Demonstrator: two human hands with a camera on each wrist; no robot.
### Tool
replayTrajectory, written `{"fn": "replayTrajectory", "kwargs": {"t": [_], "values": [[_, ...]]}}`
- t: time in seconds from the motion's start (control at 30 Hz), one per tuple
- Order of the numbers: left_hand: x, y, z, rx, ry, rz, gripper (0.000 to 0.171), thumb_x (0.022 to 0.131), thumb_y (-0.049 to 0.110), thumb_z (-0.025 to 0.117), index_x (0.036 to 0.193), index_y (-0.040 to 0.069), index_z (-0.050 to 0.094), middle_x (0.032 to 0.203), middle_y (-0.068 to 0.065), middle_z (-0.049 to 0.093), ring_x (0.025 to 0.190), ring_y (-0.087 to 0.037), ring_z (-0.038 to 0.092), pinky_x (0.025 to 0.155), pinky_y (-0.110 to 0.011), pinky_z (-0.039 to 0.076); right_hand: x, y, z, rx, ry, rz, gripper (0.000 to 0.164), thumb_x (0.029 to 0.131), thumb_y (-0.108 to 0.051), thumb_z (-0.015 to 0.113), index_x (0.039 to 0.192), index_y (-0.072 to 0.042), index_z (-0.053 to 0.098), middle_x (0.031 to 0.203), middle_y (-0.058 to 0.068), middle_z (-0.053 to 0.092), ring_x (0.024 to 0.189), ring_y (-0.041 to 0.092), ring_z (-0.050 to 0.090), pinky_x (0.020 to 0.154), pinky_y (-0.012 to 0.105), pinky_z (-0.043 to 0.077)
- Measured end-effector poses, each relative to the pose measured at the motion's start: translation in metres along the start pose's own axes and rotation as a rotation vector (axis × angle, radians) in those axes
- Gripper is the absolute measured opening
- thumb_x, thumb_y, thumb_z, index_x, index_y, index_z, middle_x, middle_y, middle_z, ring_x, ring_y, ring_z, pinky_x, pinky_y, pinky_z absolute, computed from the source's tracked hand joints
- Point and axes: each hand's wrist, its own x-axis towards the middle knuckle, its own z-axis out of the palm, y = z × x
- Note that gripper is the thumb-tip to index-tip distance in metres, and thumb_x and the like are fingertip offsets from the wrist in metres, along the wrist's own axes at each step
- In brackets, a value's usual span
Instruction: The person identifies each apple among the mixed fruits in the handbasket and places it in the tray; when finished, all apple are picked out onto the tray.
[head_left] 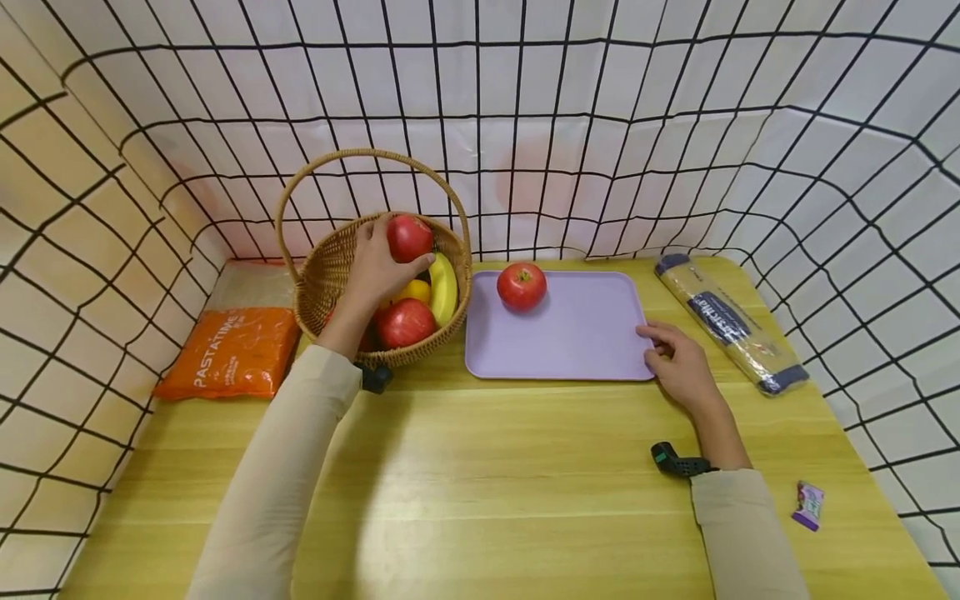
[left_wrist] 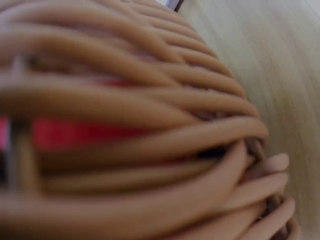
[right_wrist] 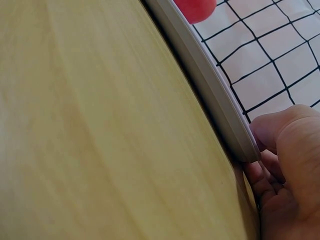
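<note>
My left hand [head_left: 380, 265] reaches into a woven wicker basket [head_left: 397, 353] with a tall handle. Its fingers and thumb grip a red apple [head_left: 410, 237] near the basket's back rim. Below it in the basket lie a banana [head_left: 444, 290], a yellow fruit [head_left: 415, 291] and another red apple [head_left: 407, 322]. The basket's weave [left_wrist: 135, 105] fills the left wrist view, hiding the hand there. My right hand [head_left: 684, 368] pinches the near right corner of a lilac tray [head_left: 570, 333], thumb on the rim [right_wrist: 252, 137] and fingers below. One red apple [head_left: 522, 287] sits toward the tray's back left.
An orange pasta bag [head_left: 240, 354] lies left of the basket. Right of the tray is a long clear package [head_left: 727, 321] with dark blue ends. A small purple wrapped sweet [head_left: 808, 506] lies near the right sleeve. White grid-patterned walls [head_left: 555, 150] enclose the wooden table [head_left: 510, 483].
</note>
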Motion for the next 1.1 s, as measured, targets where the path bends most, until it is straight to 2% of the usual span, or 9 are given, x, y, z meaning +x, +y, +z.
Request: {"fn": "replayTrajectory", "kwargs": {"t": [0.1, 0.23, 0.33, 0.53, 0.77, 0.97, 1.1], "values": [[0.002, -0.001, 0.000, -0.002, -0.007, 0.007, 0.093, 0.092, 0.048, 0.072, 0.163, 0.016, 0.022, 0.168, -0.018, 0.020, 0.147, -0.042, 0.038, 0.117, -0.063, 0.037, 0.000, 0.001, 0.000, -0.003, -0.003, -0.009, 0.041, 0.098, -0.002, 0.057, 0.138, -0.003, 0.064, 0.152, 0.021, 0.051, 0.103, 0.024, 0.052, 0.075, 0.004, 0.038], [0.005, -0.004, 0.001, -0.039, 0.002, 0.012, 0.082, 0.094, 0.043, 0.070, 0.157, 0.011, 0.029, 0.161, -0.019, 0.035, 0.143, -0.039, 0.042, 0.117, -0.060, 0.039, 0.000, 0.002, 0.000, -0.009, 0.001, -0.014, 0.041, 0.098, -0.002, 0.056, 0.139, -0.003, 0.064, 0.152, 0.021, 0.050, 0.102, 0.024, 0.053, 0.074, 0.005, 0.039], [0.007, -0.006, 0.001, -0.063, 0.007, 0.002, 0.077, 0.096, 0.040, 0.069, 0.154, 0.009, 0.029, 0.153, -0.022, 0.043, 0.139, -0.040, 0.045, 0.116, -0.058, 0.040, 0.001, 0.002, 0.000, -0.015, 0.006, -0.019, 0.043, 0.097, -0.002, 0.056, 0.139, -0.003, 0.063, 0.152, 0.021, 0.050, 0.101, 0.023, 0.053, 0.074, 0.005, 0.039], [0.007, -0.008, 0.002, 0.013, -0.009, -0.014, 0.084, 0.099, 0.041, 0.064, 0.163, 0.008, 0.019, 0.160, -0.028, 0.028, 0.145, -0.045, 0.037, 0.120, -0.060, 0.034, 0.001, 0.001, 0.001, -0.016, 0.010, -0.028, 0.043, 0.096, -0.001, 0.056, 0.139, -0.003, 0.063, 0.151, 0.021, 0.051, 0.101, 0.022, 0.053, 0.074, 0.005, 0.039], [0.008, -0.011, 0.006, -0.031, -0.032, -0.035, 0.087, 0.096, 0.039, 0.071, 0.158, 0.007, 0.019, 0.154, -0.027, 0.043, 0.143, -0.042, 0.043, 0.118, -0.059, 0.037, -0.002, 0.002, 0.003, -0.006, 0.002, -0.016, 0.043, 0.097, -0.001, 0.055, 0.140, -0.002, 0.063, 0.151, 0.021, 0.051, 0.100, 0.023, 0.053, 0.071, 0.006, 0.041], [0.006, -0.010, 0.008, 0.007, -0.043, -0.047, 0.098, 0.090, 0.040, 0.078, 0.161, 0.008, 0.019, 0.159, -0.027, 0.024, 0.142, -0.045, 0.042, 0.117, -0.061, 0.037, -0.002, 0.003, 0.003, -0.004, -0.007, -0.010, 0.044, 0.097, 0.000, 0.055, 0.140, -0.002, 0.062, 0.152, 0.022, 0.050, 0.102, 0.025, 0.053, 0.072, 0.006, 0.039], [0.005, -0.007, 0.005, 0.008, -0.057, -0.049, 0.097, 0.086, 0.039, 0.083, 0.156, 0.006, 0.025, 0.154, -0.028, 0.031, 0.138, -0.045, 0.047, 0.114, -0.063, 0.041, 0.000, 0.002, 0.002, 0.001, -0.001, -0.013, 0.044, 0.097, -0.002, 0.055, 0.140, -0.003, 0.062, 0.153, 0.021, 0.049, 0.104, 0.025, 0.054, 0.075, 0.006, 0.039]]}}
